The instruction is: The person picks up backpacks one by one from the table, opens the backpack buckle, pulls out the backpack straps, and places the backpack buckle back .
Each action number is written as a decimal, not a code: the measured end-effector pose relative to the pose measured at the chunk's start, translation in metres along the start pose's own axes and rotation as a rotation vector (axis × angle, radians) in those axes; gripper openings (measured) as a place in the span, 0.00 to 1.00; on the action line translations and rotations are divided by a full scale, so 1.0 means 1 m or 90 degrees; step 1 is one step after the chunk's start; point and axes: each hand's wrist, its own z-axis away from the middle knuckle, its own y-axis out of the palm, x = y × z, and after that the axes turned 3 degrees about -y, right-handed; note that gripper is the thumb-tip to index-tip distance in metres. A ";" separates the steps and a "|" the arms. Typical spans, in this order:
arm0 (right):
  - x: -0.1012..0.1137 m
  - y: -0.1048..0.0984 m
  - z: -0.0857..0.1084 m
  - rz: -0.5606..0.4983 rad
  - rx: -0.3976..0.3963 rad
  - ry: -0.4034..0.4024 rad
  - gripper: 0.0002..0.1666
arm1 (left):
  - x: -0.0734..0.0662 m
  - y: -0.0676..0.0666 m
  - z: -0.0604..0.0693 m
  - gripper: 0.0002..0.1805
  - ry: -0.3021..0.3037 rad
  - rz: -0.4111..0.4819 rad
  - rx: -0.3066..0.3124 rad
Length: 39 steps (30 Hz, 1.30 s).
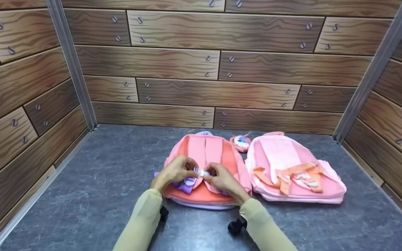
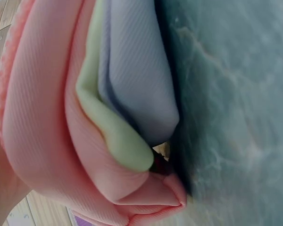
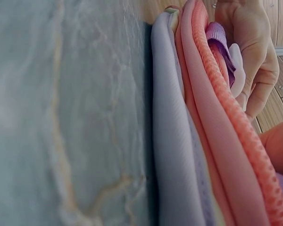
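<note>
A coral-pink backpack [image 1: 206, 150] lies with its strap side up in the head view. Over its middle, my left hand [image 1: 177, 171] and right hand [image 1: 223, 179] pinch a small white buckle [image 1: 201, 172] from either side, with curled fingers and thumbs. Purple webbing [image 1: 186, 187] with a pale slider lies below the left hand. In the right wrist view, a hand [image 3: 254, 52] is beside the purple strap [image 3: 219, 40] and a white plastic piece [image 3: 237, 70]. The left wrist view shows mostly the bag's pink side [image 2: 42, 108], with part of the hand at the left edge.
A light pink backpack [image 1: 274, 150] with orange straps [image 1: 284, 183] lies right beside the coral one. Between their tops is a small round pouch [image 1: 242, 142]. Wood-patterned walls [image 1: 218, 62] enclose the grey marbled surface [image 1: 99, 181] at the back and sides.
</note>
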 end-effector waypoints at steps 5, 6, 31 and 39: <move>0.001 -0.001 0.001 -0.025 -0.001 0.032 0.07 | -0.001 -0.004 0.001 0.08 -0.020 0.011 0.005; 0.001 -0.002 0.001 -0.027 -0.003 0.035 0.07 | -0.001 -0.005 0.001 0.08 -0.028 0.015 0.003; 0.012 -0.006 0.000 -0.046 -0.091 -0.022 0.13 | -0.003 -0.009 0.002 0.08 -0.017 0.019 -0.021; 0.013 -0.003 -0.002 -0.008 -0.039 -0.056 0.17 | -0.007 -0.004 -0.002 0.08 0.012 0.011 -0.029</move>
